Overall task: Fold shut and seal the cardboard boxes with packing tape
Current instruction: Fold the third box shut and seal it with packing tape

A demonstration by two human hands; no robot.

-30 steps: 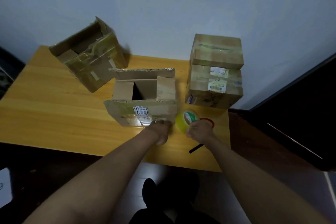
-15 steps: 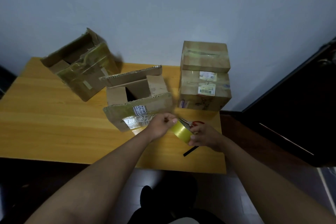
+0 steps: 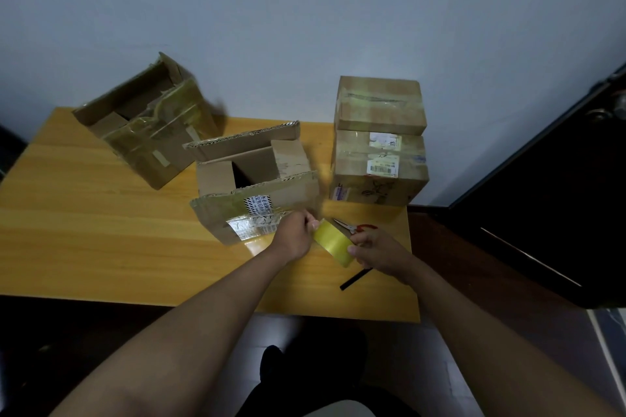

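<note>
**Inspector A:** Yellowish packing tape roll (image 3: 333, 240), held above the counter (image 3: 101, 240) between both hands, just in front of the open cardboard box (image 3: 257, 193). Confirm the grips.

**Inspector B:** Right hand (image 3: 379, 249): fingers and thumb curled round the roll's right end, a firm grip on it. Left hand (image 3: 296, 235): fingertips pinched at the roll's upper left edge. Whether they hold a loose tape end, I cannot tell.

**Inspector A:** Condition of the open box?

**Inspector B:** Upright at mid-counter, top flaps raised, dark interior visible. Old glossy tape and a printed label on its near flap. The left hand sits just beside that near face.

**Inspector A:** Other boxes?

**Inspector B:** One tilted open box (image 3: 149, 132) at the far left, leaning toward the wall, flaps up, covered in old tape. Two closed boxes at the far right: upper taped box (image 3: 379, 105) stacked squarely on the lower labelled box (image 3: 379, 169), both against the wall.

**Inspector A:** Tools?

**Inspector B:** Red-handled scissors (image 3: 355, 227) flat on the counter behind the roll, partly hidden by the right hand. A thin black strip (image 3: 354, 279) lies under the right wrist, near the counter's front edge.
</note>
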